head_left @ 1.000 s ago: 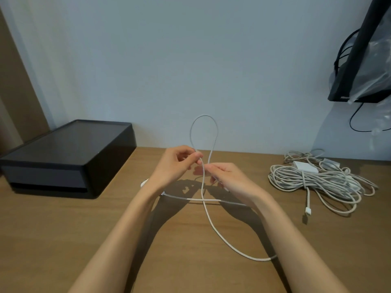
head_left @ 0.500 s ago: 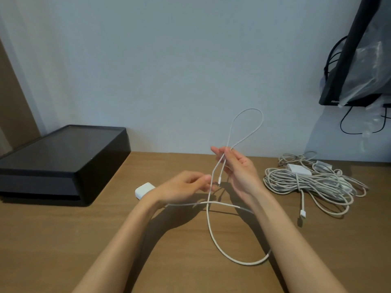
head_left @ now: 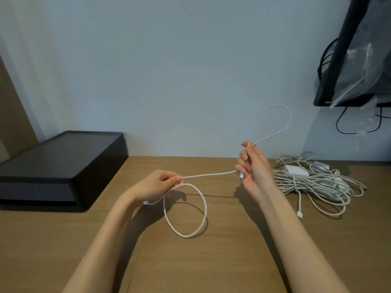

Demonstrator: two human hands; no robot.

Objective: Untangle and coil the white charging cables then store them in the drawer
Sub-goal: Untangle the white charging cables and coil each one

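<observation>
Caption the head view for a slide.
Left hand and right hand hold a white cable stretched above the desk; tangled bundle beside.

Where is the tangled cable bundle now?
The cable bundle lies on the desk at the right of the head view, just beyond the right hand.

1. Likely a home or office desk corner: wooden table (head_left: 63, 250) against a plain pale wall (head_left: 169, 70).
2. Black screen (head_left: 341, 49), partly wrapped in clear plastic, at upper right, dark wires (head_left: 338, 127) dangling below.
3. Black drawer box (head_left: 59, 161) and bundled white cables (head_left: 313, 182) on the table.
</observation>
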